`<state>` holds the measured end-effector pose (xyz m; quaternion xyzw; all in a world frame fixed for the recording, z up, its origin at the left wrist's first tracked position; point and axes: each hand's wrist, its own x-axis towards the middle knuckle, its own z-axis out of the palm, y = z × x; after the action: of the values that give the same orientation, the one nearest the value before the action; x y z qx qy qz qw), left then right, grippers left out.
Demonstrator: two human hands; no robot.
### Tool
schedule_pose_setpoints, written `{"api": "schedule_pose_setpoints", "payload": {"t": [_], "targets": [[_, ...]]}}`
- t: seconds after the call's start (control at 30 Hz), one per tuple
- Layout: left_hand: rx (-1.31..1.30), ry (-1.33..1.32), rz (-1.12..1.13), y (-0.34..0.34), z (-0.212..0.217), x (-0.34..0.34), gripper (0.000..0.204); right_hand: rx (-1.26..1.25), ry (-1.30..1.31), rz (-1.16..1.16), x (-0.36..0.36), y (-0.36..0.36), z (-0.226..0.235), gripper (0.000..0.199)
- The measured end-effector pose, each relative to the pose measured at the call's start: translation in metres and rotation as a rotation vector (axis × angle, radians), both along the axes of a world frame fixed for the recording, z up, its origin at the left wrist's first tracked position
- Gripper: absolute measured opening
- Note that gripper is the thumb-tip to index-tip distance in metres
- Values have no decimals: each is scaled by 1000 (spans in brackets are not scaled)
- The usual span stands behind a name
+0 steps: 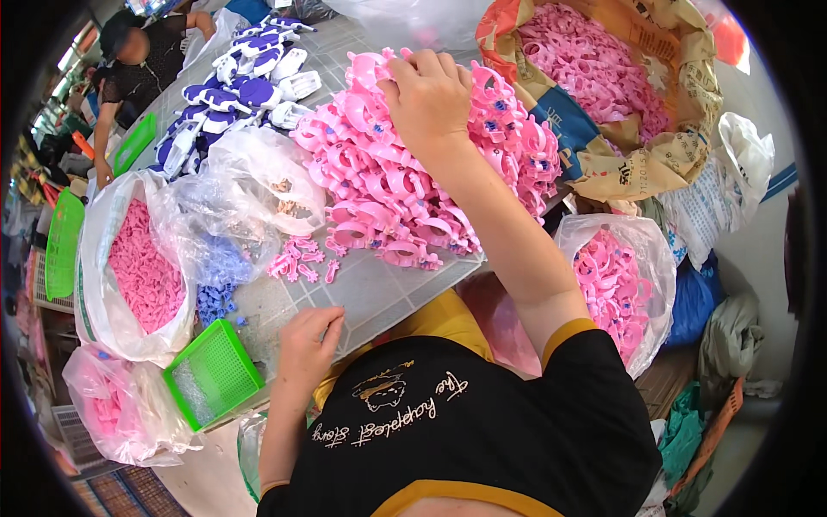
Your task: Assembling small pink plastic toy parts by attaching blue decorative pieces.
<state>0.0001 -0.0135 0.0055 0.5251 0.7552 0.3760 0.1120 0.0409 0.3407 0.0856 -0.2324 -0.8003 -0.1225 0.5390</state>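
Observation:
A large heap of pink plastic parts (388, 185), ring-shaped pieces with small blue bits on some, covers the middle of the table. My right hand (428, 99) reaches over its far top, fingers curled down onto a pink piece; the fingertips are partly hidden. My left hand (307, 346) rests at the near table edge with thumb and forefinger apart, and I see nothing in it. Close beyond it lie several small pink pieces (297, 258) on the tabletop. A green plastic basket (233, 366) with small clear bits stands left of that hand.
White-and-purple plastic parts (237, 95) are heaped at the far left. Bags of pink pieces (145, 267) and blue pieces (215, 297) line the left side. A big open sack (642, 177) and a clear bag (633, 302) stand right. A co-worker (142, 69) sits far left.

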Motion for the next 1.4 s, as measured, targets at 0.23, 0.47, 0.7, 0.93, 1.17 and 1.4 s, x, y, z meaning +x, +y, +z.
{"api": "schedule_pose_setpoints", "payload": {"t": [0.23,0.47,0.7,0.93,1.17,1.4], "targets": [[-7,-17,-36,6,-8,1,12,-91,-70,63,3,-3,2,36],[-100,-29,-52,8,-13,3,12,-76,-59,147,18,-6,-1,35],[-89,-34,-49,11,-18,4,14,76,42,92,94,40,40,20],[-173,-28,-28,1,-12,9,14,-665,-198,-509,217,221,-19,38],[-214,-22,27,-5,-29,14,14,-811,-295,-557,264,339,-57,57],[-234,21,13,-3,-23,19,13,-406,-998,-620,267,425,-81,41]]}}
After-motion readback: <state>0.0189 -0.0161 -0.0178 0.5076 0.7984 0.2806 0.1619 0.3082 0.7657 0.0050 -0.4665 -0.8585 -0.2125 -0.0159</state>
